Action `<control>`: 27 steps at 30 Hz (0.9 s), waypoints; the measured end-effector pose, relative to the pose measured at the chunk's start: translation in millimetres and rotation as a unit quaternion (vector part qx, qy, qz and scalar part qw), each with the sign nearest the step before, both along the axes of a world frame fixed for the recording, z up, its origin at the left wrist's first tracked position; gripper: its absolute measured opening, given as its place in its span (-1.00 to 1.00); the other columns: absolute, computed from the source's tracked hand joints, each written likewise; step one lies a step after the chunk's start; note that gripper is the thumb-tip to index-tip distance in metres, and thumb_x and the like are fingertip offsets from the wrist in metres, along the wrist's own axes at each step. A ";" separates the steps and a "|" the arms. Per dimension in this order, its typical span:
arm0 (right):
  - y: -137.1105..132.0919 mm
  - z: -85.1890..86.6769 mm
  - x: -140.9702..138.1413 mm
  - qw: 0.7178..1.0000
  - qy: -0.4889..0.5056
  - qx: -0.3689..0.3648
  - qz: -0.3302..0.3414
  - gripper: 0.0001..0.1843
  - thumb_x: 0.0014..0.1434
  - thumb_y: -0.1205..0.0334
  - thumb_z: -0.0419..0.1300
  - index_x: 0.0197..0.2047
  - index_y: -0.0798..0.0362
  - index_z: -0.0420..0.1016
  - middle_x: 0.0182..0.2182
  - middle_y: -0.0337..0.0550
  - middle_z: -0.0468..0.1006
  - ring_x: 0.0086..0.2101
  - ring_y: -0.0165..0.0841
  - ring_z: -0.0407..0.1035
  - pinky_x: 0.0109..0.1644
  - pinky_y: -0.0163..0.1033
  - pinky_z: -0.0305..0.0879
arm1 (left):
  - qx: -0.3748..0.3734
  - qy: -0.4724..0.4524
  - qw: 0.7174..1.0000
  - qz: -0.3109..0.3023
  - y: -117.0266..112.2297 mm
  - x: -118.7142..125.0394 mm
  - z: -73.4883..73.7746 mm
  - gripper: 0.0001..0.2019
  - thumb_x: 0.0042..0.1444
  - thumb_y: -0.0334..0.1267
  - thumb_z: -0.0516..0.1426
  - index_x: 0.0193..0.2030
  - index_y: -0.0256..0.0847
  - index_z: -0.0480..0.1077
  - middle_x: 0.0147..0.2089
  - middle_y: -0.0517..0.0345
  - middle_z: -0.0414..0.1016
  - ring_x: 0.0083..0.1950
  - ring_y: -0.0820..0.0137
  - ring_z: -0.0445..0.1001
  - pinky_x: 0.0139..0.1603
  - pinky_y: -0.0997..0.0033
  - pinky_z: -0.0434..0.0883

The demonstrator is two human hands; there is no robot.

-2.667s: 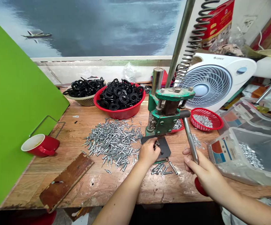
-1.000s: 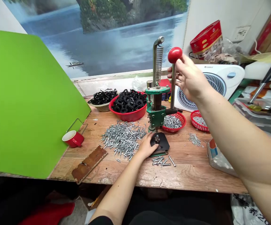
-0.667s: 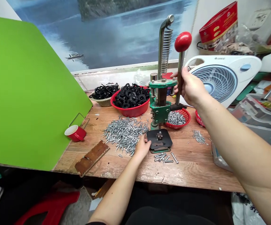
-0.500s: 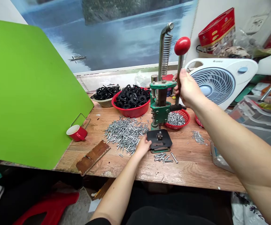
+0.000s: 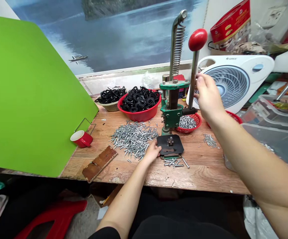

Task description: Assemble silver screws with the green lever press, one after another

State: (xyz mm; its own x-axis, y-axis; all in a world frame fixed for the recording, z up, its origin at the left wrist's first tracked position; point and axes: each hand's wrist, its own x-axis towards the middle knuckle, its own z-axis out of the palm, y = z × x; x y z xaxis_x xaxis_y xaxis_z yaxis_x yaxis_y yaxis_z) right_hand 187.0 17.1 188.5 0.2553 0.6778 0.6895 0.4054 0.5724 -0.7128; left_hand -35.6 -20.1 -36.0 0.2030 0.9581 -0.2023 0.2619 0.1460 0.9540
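My left hand is closed at the left edge of a black plate with cut corners, thumb on top. The plate lies over the green base of a hand press, and a small metal block stands on it. My right hand is beside the press lever, below its red knob. Its fingers are loosely bent and apart, the tips at the shaft and partly hidden. Several loose bolts lie before the plate, and a heap of small screws lies left of it.
Behind the heap stand a red basin and a beige basket of black rings. A red basket of metal parts sits behind the press. A fan and clear bins are right; a red mug and wooden board left.
My right hand has loosened from around the lever and shifted slightly right of its shaft. My left hand stays at the plate's edge. The whole view has shifted a little.
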 end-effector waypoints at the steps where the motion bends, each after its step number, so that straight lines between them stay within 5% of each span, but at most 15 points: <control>1: -12.6 -16.7 1.4 0.999 0.013 0.019 -0.049 -0.61 0.23 -0.02 -0.16 -0.11 0.08 0.25 -0.26 -0.14 0.33 -0.25 -0.44 0.28 -0.22 -0.27 0.25 | 0.001 0.004 1.000 0.002 -0.5 -0.1 -0.6 -0.68 0.03 -0.35 0.04 -0.02 -0.28 0.21 -0.62 0.39 0.15 -0.70 0.63 0.16 -0.66 0.64 0.16; 4: -47.0 -88.9 1.2 0.991 0.030 -0.029 -0.124 -0.70 0.22 0.06 -0.10 -0.17 0.09 0.28 -0.33 -0.16 0.37 -0.31 -0.43 0.28 -0.20 -0.26 0.23 | -0.001 0.014 1.000 0.013 -1.5 -0.1 -3.0 -0.67 0.03 -0.33 0.06 -0.01 -0.27 0.22 -0.61 0.39 0.15 -0.69 0.63 0.18 -0.65 0.64 0.16; 7: -62.2 -161.2 -8.2 0.977 -0.073 -0.198 -0.016 -0.70 0.19 0.09 -0.07 -0.21 0.08 0.37 -0.25 -0.11 0.44 -0.22 -0.35 0.31 -0.11 -0.20 0.22 | -0.008 0.016 1.000 0.017 -0.4 0.4 -4.5 -0.64 0.04 -0.32 0.06 0.02 -0.26 0.20 -0.61 0.40 0.15 -0.68 0.62 0.20 -0.63 0.64 0.17; 9: -59.8 -189.4 -18.0 0.959 -0.149 -0.239 0.043 -0.66 0.19 0.08 -0.08 -0.11 0.06 0.37 -0.14 -0.08 0.43 -0.12 -0.30 0.28 -0.01 -0.16 0.17 | -0.011 0.024 1.000 0.015 1.0 0.6 -4.1 -0.62 0.05 -0.32 0.06 0.05 -0.25 0.19 -0.60 0.39 0.16 -0.68 0.62 0.19 -0.62 0.63 0.19; 14: -37.6 -194.5 -37.5 0.921 -0.302 -0.230 0.090 -0.64 0.20 0.07 -0.08 -0.12 0.09 0.39 -0.16 -0.04 0.41 -0.13 -0.27 0.25 -0.01 -0.16 0.14 | 0.051 0.103 0.993 0.009 -4.8 -3.2 0.7 -0.55 0.04 -0.24 0.08 0.10 -0.23 0.19 -0.54 0.32 0.28 -0.56 0.54 0.30 -0.47 0.54 0.29; 17: -34.1 -190.3 -40.5 0.917 -0.319 -0.227 0.074 -0.65 0.20 0.08 -0.09 -0.29 0.11 0.41 -0.27 -0.03 0.43 -0.21 -0.29 0.26 -0.08 -0.20 0.15 | 0.136 0.154 0.977 0.063 -19.7 -6.3 7.5 -0.55 0.05 -0.24 0.08 0.12 -0.19 0.19 -0.27 0.16 0.39 -0.43 0.51 0.36 -0.28 0.46 0.35; 19: -37.6 -193.2 -39.2 0.926 -0.276 -0.243 0.083 -0.63 0.20 0.05 -0.09 -0.33 0.12 0.41 -0.30 -0.04 0.44 -0.24 -0.30 0.27 -0.12 -0.22 0.15 | 0.194 0.175 0.962 0.082 -30.8 -6.4 14.4 -0.61 0.06 -0.27 0.06 0.08 -0.16 0.23 -0.09 0.07 0.34 -0.29 0.47 0.39 -0.15 0.40 0.34; 23: -47.5 -202.0 -35.5 0.931 -0.097 -0.327 0.130 -0.57 0.18 -0.04 -0.10 -0.24 0.11 0.40 -0.30 -0.10 0.46 -0.28 -0.34 0.30 -0.19 -0.27 0.19 | 0.260 0.211 0.942 0.029 -40.7 1.6 29.8 -0.72 0.08 -0.27 0.05 -0.04 -0.14 0.32 -0.06 0.05 0.31 -0.01 0.31 0.30 0.05 0.29 0.25; 27: -49.7 -197.9 -36.9 0.927 -0.101 -0.331 0.146 -0.62 0.13 -0.02 -0.02 -0.27 0.11 0.43 -0.30 -0.10 0.44 -0.26 -0.34 0.29 -0.14 -0.26 0.18 | 0.274 0.213 0.936 -0.057 -29.7 19.8 35.6 -0.49 0.00 -0.26 0.14 0.13 -0.11 0.17 0.09 0.04 0.25 0.11 0.25 0.21 0.15 0.20 0.15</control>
State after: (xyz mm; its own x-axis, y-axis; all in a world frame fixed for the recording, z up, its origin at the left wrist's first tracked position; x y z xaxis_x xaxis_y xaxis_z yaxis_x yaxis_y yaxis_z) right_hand 150.0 -32.6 -9.4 -0.0958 0.9891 0.1118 0.4657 0.1438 -0.8732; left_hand -15.8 -49.7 -0.4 0.3227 0.9190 0.2267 0.6195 -0.3861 0.6834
